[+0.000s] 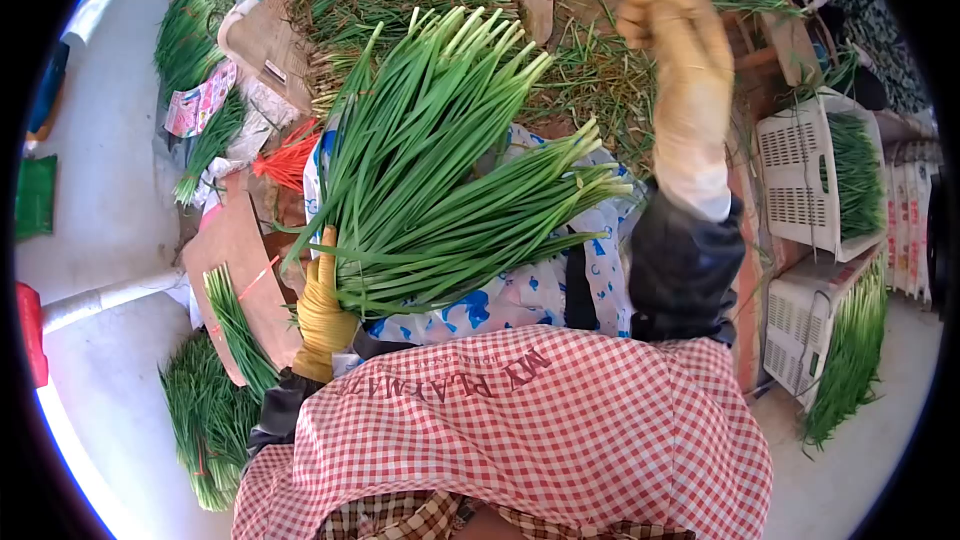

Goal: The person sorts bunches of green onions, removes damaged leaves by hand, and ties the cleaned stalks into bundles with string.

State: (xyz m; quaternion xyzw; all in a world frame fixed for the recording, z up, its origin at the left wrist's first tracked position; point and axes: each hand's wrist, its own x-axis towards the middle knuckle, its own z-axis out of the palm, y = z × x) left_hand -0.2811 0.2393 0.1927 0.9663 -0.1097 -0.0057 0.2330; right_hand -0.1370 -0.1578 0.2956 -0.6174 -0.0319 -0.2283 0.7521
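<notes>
A large bunch of garlic chives (430,140) lies fanned over my lap, pale cut ends pointing up and to the right. A second clump of garlic chives (490,220) spreads beside it. My left hand (325,315), in a yellow glove, is closed around the leafy end of the chives at the lower left; some of its fingers are hidden under the leaves. Raised at the upper right is my right hand (675,25), also gloved and smeared by motion. It is apart from the bunch, above loose trimmings (595,75), and its fingers do not show clearly.
A pale crate (265,45) full of uncleaned chives stands ahead. White crates (795,175) with chives are at the right. Red ties (288,155) lie left of the bunch. Tied chives (205,420) rest on the left floor. Another person (870,35) is at the upper right.
</notes>
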